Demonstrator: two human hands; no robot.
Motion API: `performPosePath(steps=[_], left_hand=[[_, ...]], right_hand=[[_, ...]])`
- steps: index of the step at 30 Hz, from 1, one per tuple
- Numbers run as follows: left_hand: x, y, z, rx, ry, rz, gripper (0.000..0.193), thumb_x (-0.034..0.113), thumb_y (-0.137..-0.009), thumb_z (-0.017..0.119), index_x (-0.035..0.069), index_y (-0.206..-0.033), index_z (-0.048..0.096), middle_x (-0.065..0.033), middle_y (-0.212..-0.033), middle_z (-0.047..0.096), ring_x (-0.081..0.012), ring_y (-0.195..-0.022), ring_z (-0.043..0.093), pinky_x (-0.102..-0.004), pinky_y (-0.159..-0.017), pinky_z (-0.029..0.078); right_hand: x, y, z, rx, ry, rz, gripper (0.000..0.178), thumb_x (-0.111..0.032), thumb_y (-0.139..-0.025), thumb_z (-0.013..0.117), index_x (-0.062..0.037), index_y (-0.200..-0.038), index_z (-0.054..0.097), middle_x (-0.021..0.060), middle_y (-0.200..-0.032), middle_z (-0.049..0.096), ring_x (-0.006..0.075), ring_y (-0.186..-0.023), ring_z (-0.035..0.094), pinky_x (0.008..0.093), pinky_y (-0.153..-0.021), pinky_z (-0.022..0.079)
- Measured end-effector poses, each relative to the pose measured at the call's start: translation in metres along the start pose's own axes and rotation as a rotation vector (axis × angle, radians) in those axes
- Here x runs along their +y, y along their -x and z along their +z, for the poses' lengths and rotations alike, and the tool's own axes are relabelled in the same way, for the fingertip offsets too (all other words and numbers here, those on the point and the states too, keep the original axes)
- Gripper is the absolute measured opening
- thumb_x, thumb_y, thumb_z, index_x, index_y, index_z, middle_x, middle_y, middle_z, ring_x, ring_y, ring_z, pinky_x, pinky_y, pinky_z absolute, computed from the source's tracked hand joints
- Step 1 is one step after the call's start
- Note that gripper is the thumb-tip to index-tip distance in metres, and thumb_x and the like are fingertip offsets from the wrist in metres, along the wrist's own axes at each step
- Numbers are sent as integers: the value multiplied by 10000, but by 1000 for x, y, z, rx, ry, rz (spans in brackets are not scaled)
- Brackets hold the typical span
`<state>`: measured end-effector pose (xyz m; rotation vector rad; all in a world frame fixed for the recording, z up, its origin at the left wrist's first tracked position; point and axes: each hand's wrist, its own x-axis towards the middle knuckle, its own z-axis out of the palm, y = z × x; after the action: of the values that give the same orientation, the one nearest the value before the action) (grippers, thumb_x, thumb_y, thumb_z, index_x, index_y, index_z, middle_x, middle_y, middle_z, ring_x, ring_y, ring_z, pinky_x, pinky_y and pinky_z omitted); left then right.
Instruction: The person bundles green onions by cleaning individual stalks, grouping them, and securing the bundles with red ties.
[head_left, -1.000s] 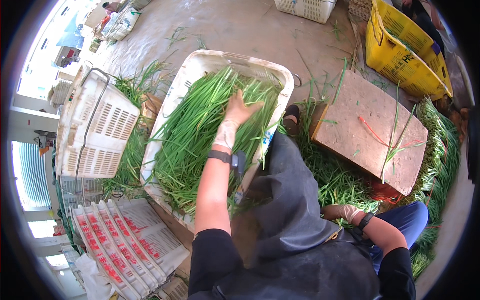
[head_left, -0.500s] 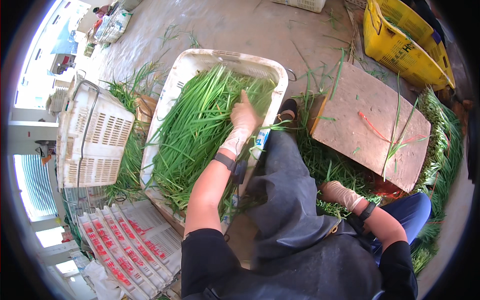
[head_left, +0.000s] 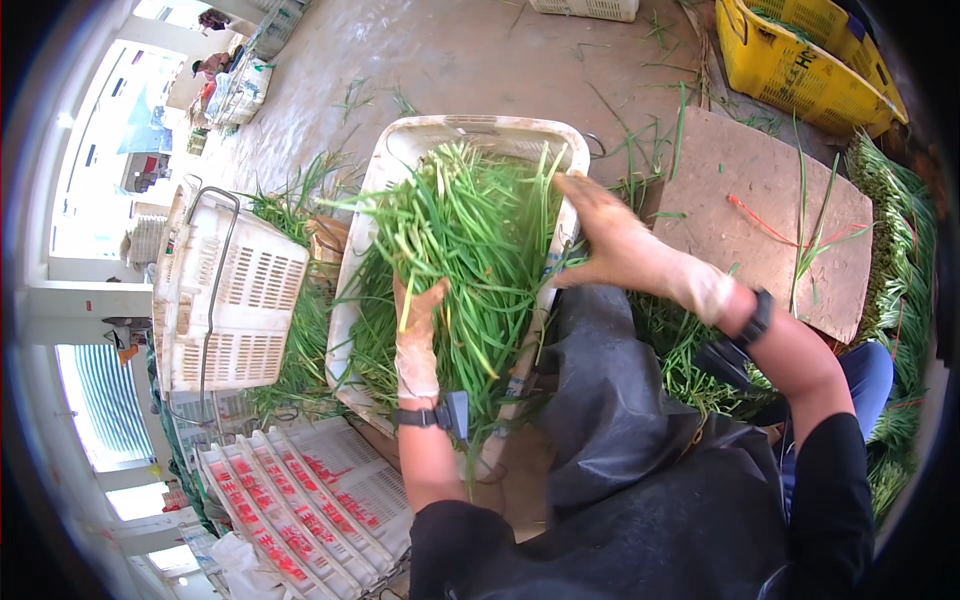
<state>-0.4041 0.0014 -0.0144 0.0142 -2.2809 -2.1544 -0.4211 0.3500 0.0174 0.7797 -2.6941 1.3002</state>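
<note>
Greens (head_left: 480,270) now have both hands beside them: I see the right hand (head_left: 625,240) has come across from the low pile (head_left: 680,345), so both can work them together. It is open, thumb and fingers spread, just beside their right edge. The left hand (head_left: 416,325) is against their left side, thumb out; its fingers are mostly hidden, so I can't tell whether it grips. They sit between the hands in the white basket (head_left: 490,125), a crate (head_left: 240,300) to its left.

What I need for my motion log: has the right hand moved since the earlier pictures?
Yes. Against the brown board, the right hand has moved up and left in the picture, ending near the white crate's right rim.
</note>
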Motion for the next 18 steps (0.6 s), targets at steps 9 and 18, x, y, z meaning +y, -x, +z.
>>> performPosePath(steps=[9, 18], left_hand=[[57, 9, 24, -366, -631, 167, 1027, 317, -612, 912, 80, -1433, 344, -155, -1397, 420, -311, -1289, 414, -411, -1081, 343], [79, 54, 22, -400, -192, 133, 837, 263, -723, 816, 22, -1412, 406, -92, -1341, 527, -229, -1214, 499, -374, -1053, 364]], right_hand=[[-1, -59, 75, -153, -58, -249, 1050, -569, -682, 776, -66, -1482, 318, 240, -1500, 299, 433, -1408, 213, 530, -1172, 89], [-55, -42, 87, -317, -180, -265, 963, -639, -803, 617, -85, -1511, 270, 209, -1580, 128, 424, -1456, 45, 519, -1184, 3]])
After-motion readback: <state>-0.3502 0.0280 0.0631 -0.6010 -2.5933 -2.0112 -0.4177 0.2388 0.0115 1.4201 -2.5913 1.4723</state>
